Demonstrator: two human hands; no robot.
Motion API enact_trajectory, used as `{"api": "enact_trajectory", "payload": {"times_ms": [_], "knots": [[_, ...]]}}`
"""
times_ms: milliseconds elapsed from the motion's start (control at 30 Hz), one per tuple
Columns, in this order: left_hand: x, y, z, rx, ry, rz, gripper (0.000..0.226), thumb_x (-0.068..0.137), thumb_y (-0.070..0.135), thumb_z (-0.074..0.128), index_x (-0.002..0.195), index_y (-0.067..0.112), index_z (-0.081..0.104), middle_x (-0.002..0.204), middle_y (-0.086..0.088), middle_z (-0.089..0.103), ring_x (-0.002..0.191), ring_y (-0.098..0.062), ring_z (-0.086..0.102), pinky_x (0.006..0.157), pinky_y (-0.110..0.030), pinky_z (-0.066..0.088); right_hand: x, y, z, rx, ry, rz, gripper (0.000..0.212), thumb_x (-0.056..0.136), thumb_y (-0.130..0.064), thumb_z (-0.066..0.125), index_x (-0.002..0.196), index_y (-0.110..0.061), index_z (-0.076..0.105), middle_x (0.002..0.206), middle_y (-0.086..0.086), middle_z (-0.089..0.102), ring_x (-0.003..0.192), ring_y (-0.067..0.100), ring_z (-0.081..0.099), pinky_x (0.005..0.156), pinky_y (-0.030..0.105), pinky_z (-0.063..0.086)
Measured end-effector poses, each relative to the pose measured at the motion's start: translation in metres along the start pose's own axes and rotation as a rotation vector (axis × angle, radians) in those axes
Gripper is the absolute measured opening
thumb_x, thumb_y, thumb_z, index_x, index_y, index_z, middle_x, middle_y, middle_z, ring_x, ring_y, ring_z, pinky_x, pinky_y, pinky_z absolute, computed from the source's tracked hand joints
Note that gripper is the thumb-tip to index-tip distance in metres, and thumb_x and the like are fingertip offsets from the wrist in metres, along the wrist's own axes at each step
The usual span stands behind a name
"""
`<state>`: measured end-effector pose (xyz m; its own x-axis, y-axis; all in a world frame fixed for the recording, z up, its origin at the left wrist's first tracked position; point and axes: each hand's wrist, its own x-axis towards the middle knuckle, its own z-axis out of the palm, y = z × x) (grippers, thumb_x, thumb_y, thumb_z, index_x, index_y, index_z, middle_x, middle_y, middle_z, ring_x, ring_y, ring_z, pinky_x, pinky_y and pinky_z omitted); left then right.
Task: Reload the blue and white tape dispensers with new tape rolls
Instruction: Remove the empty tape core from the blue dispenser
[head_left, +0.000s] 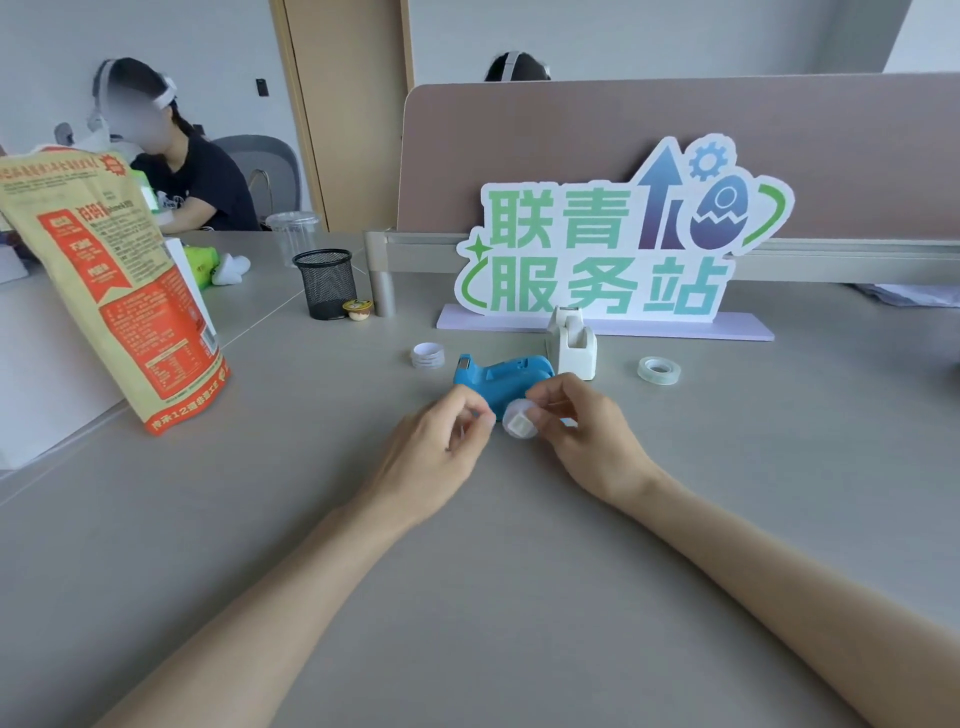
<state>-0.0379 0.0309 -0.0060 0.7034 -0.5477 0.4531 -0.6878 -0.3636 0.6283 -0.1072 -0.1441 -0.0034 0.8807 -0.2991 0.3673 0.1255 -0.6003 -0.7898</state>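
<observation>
The blue tape dispenser (498, 375) lies on the grey table just beyond my hands. Behind it, to the right, the white tape dispenser (571, 344) stands upright. My right hand (582, 431) grips a clear tape roll with a white core (519, 423) in front of the blue dispenser. Beside the roll, my left hand (441, 441) has thumb and forefinger pinched together; whether they hold the tape's end I cannot tell. Another clear tape roll (658, 370) lies to the right. A white paper-like ring (428, 355) lies to the left of the blue dispenser.
A green and white sign (613, 249) on a lilac base stands behind the dispensers. A black mesh cup (326, 283), a small yellow tub (357, 308) and a tall orange bag (104, 291) are at the left. A person sits at the far left.
</observation>
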Motion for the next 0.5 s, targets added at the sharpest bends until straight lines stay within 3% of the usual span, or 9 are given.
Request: {"api": "enact_trajectory", "payload": {"times_ms": [133, 367, 500], "knots": [[0.0024, -0.0025, 0.0021, 0.043, -0.042, 0.043, 0.018, 0.084, 0.046, 0.060, 0.094, 0.034, 0.053, 0.082, 0.023, 0.061, 0.067, -0.011, 0.055, 0.068, -0.037, 0.050, 0.0024, 0.0031, -0.0029, 0.198, -0.013, 0.102, 0.012, 0.090, -0.017, 0.066, 0.100, -0.017, 0.059, 0.091, -0.006, 0.065, 0.090, 0.019, 0.064, 0.080, 0.023, 0.051], [0.0012, -0.0015, 0.0035, 0.110, -0.090, 0.057, 0.024, 0.081, 0.050, 0.065, 0.094, 0.033, 0.053, 0.087, 0.021, 0.063, 0.071, -0.002, 0.053, 0.067, -0.028, 0.048, 0.0006, 0.0003, -0.0038, 0.369, -0.096, 0.099, 0.019, 0.083, -0.012, 0.074, 0.099, -0.013, 0.063, 0.087, 0.003, 0.066, 0.078, 0.016, 0.063, 0.080, 0.031, 0.052], [0.0011, -0.0013, 0.0035, 0.143, -0.091, 0.064, 0.022, 0.085, 0.047, 0.062, 0.094, 0.029, 0.054, 0.089, 0.022, 0.061, 0.074, 0.007, 0.051, 0.064, -0.023, 0.042, -0.0014, -0.0024, -0.0045, 0.388, -0.121, 0.079, 0.020, 0.080, -0.012, 0.077, 0.097, -0.014, 0.064, 0.084, 0.003, 0.065, 0.078, 0.015, 0.061, 0.078, 0.027, 0.051]]}}
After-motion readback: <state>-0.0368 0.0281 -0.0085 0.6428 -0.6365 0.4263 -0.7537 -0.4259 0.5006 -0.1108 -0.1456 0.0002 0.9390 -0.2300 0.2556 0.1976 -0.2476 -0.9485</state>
